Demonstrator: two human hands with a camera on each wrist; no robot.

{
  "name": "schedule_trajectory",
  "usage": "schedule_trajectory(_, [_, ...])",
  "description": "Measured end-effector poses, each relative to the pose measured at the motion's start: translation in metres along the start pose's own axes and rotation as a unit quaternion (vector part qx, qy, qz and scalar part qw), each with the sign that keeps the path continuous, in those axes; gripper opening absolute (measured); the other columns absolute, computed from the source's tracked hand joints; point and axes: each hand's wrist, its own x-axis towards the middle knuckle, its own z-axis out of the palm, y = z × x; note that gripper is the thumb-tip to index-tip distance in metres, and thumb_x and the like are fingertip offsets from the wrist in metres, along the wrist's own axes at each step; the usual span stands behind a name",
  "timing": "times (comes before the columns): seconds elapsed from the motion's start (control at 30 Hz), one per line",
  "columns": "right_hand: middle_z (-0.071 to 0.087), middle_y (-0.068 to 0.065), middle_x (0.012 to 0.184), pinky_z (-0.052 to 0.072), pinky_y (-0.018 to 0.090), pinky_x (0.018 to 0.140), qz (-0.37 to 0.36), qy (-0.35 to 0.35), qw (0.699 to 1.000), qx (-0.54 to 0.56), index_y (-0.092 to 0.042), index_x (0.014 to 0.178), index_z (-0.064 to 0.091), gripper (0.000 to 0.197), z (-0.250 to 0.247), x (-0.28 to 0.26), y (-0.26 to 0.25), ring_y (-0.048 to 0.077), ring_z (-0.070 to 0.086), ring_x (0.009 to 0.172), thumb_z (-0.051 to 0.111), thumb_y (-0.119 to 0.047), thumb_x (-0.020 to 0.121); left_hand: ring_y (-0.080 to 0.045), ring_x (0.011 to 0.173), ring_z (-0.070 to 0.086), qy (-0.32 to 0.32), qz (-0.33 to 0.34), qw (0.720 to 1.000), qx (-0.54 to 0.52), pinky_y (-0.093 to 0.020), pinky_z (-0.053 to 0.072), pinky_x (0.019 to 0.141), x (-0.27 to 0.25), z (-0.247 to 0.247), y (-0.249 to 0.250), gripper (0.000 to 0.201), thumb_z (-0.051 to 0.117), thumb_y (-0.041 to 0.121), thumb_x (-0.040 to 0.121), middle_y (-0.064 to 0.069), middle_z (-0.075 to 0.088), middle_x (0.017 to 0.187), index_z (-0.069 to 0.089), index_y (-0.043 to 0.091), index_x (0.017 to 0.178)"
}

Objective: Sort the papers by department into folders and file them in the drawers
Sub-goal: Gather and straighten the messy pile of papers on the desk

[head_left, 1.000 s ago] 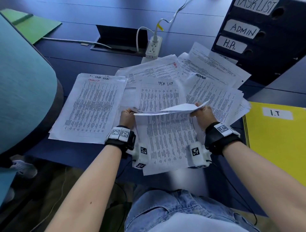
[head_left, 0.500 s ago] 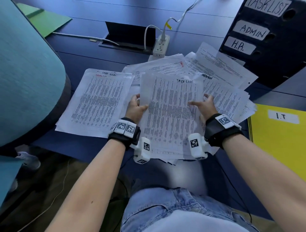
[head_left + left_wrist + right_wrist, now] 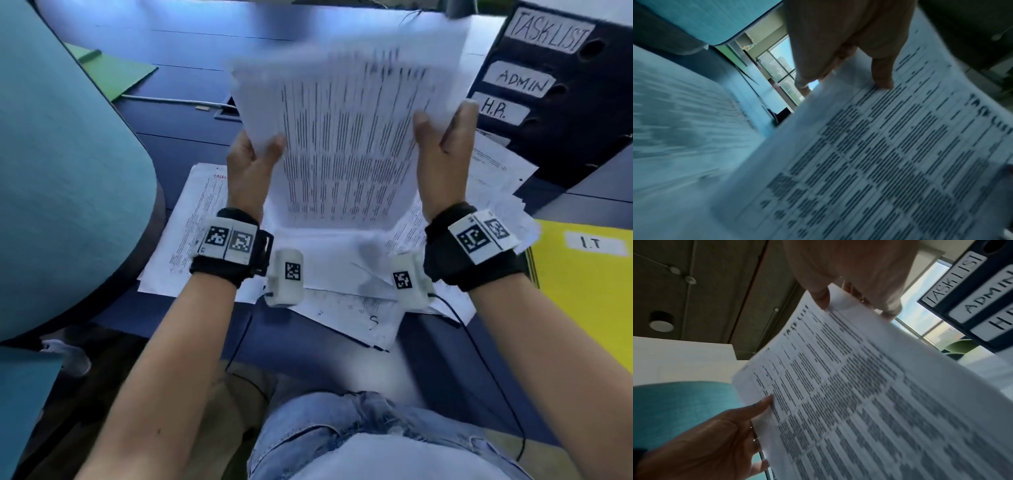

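A sheaf of printed task-list papers (image 3: 346,137) is held up off the desk, tilted toward me and blurred. My left hand (image 3: 251,161) pinches its left edge, thumb on the front. My right hand (image 3: 442,144) grips the right edge the same way. The left wrist view has the thumb on the printed sheet (image 3: 890,162); the right wrist view shows both hands on the sheaf (image 3: 859,394). Loose papers (image 3: 342,270) lie spread on the desk below. A yellow folder marked I.T (image 3: 589,284) lies at the right. Dark drawers (image 3: 561,82) labelled TASKLIST, ADMIN and H.R. stand at the back right.
A teal chair back (image 3: 65,178) crowds the left side of the blue desk (image 3: 171,120). A green folder (image 3: 116,73) lies at the back left. The desk's front edge (image 3: 308,346) runs just above my lap, with some sheets overhanging it.
Both hands gathered the task-list sheets from the pile and lifted them up off the desk. The head camera tilted down and closer.
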Motion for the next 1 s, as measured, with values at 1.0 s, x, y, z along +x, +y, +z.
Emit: schedule_trajectory(1.0, [0.052, 0.018, 0.097, 0.048, 0.021, 0.036, 0.356, -0.263, 0.857, -0.264, -0.007, 0.094, 0.045, 0.016, 0.172, -0.09, 0.118, 0.02, 0.054, 0.05, 0.053, 0.006, 0.087, -0.036, 0.112, 0.048, 0.069, -0.15, 0.854, 0.494, -0.038, 0.037, 0.09, 0.048, -0.17, -0.099, 0.033, 0.052, -0.007, 0.08, -0.025, 0.048, 0.121, 0.038, 0.002, 0.108])
